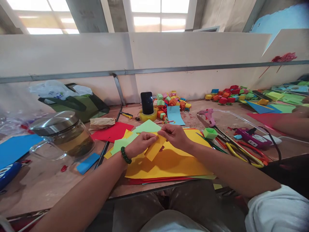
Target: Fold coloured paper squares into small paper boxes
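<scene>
Between my two hands is a narrow folded strip of yellow-orange paper (154,150), held above the stack. My left hand (142,141), with a dark green bead bracelet (126,155) at the wrist, is closed on the strip's left side. At the strip's upper end the thumb and fingers of my right hand (174,135) pinch it. Below lies a stack of large yellow paper sheets (183,162), with red and green edges showing underneath. Pale green paper (147,126) lies just beyond my hands. Some of my fingertips are hidden behind the strip.
A glass jug (72,138) with a metal lid stands left. A phone (147,103) leans upright on a tape roll (148,116). Small paper cubes (172,102) are heaped behind. Right are a pink glue gun (210,116), scissors (238,154), a purple power strip (253,138) and another person's arm (292,124).
</scene>
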Demonstrator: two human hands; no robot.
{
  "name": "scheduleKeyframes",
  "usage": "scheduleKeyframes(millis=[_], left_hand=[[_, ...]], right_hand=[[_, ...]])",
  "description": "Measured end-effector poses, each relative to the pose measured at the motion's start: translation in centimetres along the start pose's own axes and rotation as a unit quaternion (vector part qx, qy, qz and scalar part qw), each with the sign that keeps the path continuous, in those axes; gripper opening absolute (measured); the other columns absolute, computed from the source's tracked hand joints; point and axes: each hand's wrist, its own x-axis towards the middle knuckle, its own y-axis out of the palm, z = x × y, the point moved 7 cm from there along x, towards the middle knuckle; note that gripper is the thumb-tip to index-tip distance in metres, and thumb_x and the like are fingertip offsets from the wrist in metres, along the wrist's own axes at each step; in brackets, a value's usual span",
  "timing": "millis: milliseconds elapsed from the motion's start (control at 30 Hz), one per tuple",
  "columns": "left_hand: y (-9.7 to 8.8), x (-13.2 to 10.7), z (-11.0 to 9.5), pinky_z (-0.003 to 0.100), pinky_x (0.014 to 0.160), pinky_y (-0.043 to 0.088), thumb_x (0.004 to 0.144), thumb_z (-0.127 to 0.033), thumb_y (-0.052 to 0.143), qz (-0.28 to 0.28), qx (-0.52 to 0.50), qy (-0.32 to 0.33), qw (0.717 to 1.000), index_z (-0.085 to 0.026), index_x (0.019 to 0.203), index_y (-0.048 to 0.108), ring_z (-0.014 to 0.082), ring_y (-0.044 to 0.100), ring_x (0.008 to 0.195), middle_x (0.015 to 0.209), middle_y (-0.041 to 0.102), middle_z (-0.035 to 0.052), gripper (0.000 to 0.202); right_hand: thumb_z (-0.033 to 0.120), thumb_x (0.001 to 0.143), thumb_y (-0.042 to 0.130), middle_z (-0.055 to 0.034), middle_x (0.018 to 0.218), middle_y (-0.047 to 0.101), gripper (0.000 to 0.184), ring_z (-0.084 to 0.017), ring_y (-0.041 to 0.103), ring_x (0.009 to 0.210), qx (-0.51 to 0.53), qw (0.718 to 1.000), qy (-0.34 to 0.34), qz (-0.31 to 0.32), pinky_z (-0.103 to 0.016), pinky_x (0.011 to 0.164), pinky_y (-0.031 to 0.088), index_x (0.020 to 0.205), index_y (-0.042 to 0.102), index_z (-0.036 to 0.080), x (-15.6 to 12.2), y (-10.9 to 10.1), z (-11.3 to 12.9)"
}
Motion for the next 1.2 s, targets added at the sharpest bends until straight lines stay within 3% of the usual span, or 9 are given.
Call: scheduleKeyframes(millis=[133, 267, 433, 533, 600, 733, 967, 1067, 1200], left_hand=[[-0.9, -0.1, 0.0, 0.02, 0.049, 0.044, 0.069, -0.059, 0.067, -0.011, -0.015, -0.009, 1.0, -0.015, 0.056, 0.053, 0.013, 0.059, 0.055, 0.053, 0.054, -0.0013, 0.048], [-1.6, 0.0, 0.4, 0.021, 0.053, 0.048, 0.067, -0.059, 0.07, 0.0, -0.028, -0.025, 0.999, -0.016, 0.056, 0.051, 0.0174, 0.067, 0.064, 0.055, 0.054, -0.0017, 0.048], [-4.3, 0.1, 2.2, 0.026, 0.06, 0.051, 0.06, -0.061, 0.074, -0.052, -0.06, -0.059, 0.995, -0.014, 0.073, 0.065, 0.0212, 0.071, 0.069, 0.073, 0.073, 0.0094, 0.05], [-4.8, 0.2, 2.9, 0.027, 0.062, 0.051, 0.065, -0.064, 0.069, -0.116, -0.111, -0.061, 0.985, -0.014, 0.088, 0.066, 0.0226, 0.072, 0.076, 0.096, 0.074, 0.0152, 0.055], [-3.6, 0.3, 2.7, 0.026, 0.058, 0.05, 0.068, -0.067, 0.064, -0.118, -0.14, -0.069, 0.981, -0.015, 0.094, 0.064, 0.0232, 0.072, 0.074, 0.103, 0.073, 0.0162, 0.058], [-1.6, 0.1, 1.0, 0.023, 0.059, 0.049, 0.057, -0.06, 0.076, -0.14, -0.126, -0.04, 0.981, -0.014, 0.078, 0.062, 0.0211, 0.072, 0.072, 0.096, 0.074, 0.0139, 0.053], [-2.4, -0.2, 1.4, 0.024, 0.054, 0.047, 0.059, -0.059, 0.074, -0.176, -0.118, -0.052, 0.976, -0.014, 0.065, 0.057, 0.0187, 0.068, 0.058, 0.066, 0.071, 0.0089, 0.049], [-2.4, -0.5, 0.5, 0.026, 0.057, 0.049, 0.068, -0.065, 0.062, -0.177, -0.108, -0.007, 0.978, -0.013, 0.077, 0.062, 0.0179, 0.068, 0.061, 0.071, 0.07, 0.0077, 0.054], [-3.2, -1.2, -1.4, 0.024, 0.064, 0.051, 0.062, -0.052, 0.074, -0.222, -0.022, 0.106, 0.969, -0.019, 0.11, 0.062, 0.0162, 0.064, 0.08, 0.109, 0.064, 0.0084, 0.059]], right_hand=[[0.06, 0.076, 0.06, 0.0031, 0.055, 0.05, 0.043, -0.009, 0.044, 0.046, 0.051, 0.997, 0.039, -0.047, -0.021, 0.044, 0.044, 0.068, 0.059, 0.018, 0.3, -1.2, -1.0], [0.06, 0.074, 0.063, 0.0044, 0.052, 0.05, 0.042, -0.007, 0.043, 0.042, 0.079, 0.993, 0.057, -0.06, -0.021, 0.042, 0.045, 0.067, 0.059, 0.019, 0.6, -1.9, -2.0], [0.061, 0.062, 0.072, 0.0069, 0.048, 0.047, 0.045, -0.006, 0.045, 0.036, 0.125, 0.966, 0.107, -0.198, -0.017, 0.035, 0.039, 0.064, 0.056, 0.018, 1.5, -6.1, -4.5], [0.066, 0.057, 0.072, 0.0083, 0.044, 0.044, 0.051, -0.006, 0.046, 0.034, 0.172, 0.949, 0.135, -0.227, -0.016, 0.03, 0.033, 0.062, 0.052, 0.019, 1.8, -6.6, -4.8], [0.068, 0.054, 0.072, 0.0078, 0.045, 0.045, 0.054, -0.006, 0.047, 0.033, 0.173, 0.952, 0.144, -0.208, -0.017, 0.03, 0.034, 0.061, 0.051, 0.019, 1.7, -5.5, -4.3], [0.071, 0.058, 0.067, 0.0077, 0.042, 0.043, 0.054, -0.008, 0.046, 0.034, 0.154, 0.962, 0.149, -0.166, -0.019, 0.032, 0.035, 0.06, 0.049, 0.02, 1.1, -2.9, -3.9], [0.05, 0.061, 0.077, 0.0037, 0.064, 0.06, 0.045, -0.011, 0.057, 0.059, 0.169, 0.977, 0.127, -0.003, -0.022, 0.054, 0.047, 0.087, 0.057, 0.02, 1.4, -1.0, -3.6], [0.039, 0.063, 0.077, 0.0047, 0.066, 0.06, 0.043, -0.008, 0.054, 0.054, 0.271, 0.93, 0.224, 0.104, -0.02, 0.051, 0.047, 0.098, 0.06, 0.02, 0.7, 0.7, -4.0], [0.024, 0.064, 0.073, 0.007, 0.056, 0.054, 0.03, -0.003, 0.043, 0.04, 0.363, 0.847, 0.36, 0.147, -0.014, 0.039, 0.036, 0.091, 0.061, 0.02, -0.5, 1.8, -4.8]])
